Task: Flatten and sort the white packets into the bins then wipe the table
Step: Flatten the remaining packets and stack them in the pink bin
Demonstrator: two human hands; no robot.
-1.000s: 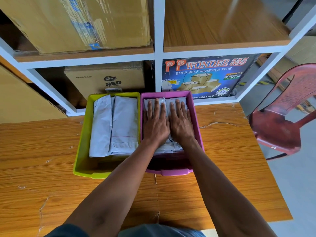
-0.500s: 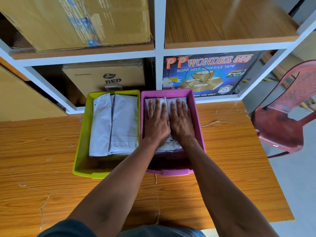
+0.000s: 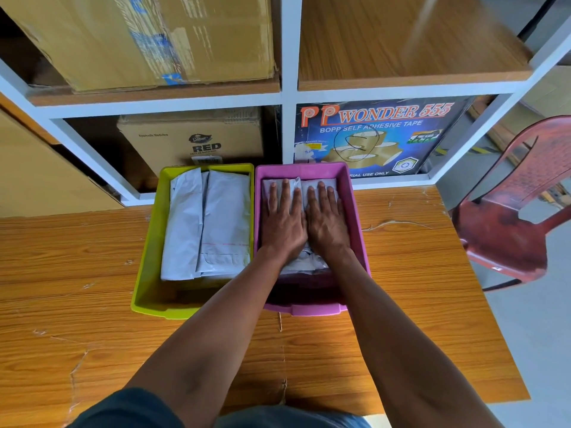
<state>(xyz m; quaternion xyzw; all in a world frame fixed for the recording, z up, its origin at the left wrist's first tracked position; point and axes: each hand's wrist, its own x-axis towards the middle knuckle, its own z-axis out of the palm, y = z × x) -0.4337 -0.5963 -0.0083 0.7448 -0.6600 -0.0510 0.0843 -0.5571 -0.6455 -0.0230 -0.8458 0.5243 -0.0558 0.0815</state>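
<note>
Both palms flat, fingers straight, gripping nothing: left hand (image 3: 282, 220) and right hand (image 3: 327, 220) pressing the white packets (image 3: 304, 261) in the pink bin (image 3: 355, 211), frame centre. I'd guess light, soft, slippery poly; pinch edges to lift. More packets in the green bin (image 3: 148, 264).

Two bins sit side by side on the tabletop (image 3: 92, 304), before a shelf unit (image 3: 289, 97): the left bin (image 3: 148, 273) holds long packets (image 3: 210, 223); the right bin (image 3: 355, 217) holds packets (image 3: 306, 261) under both hands.
</note>
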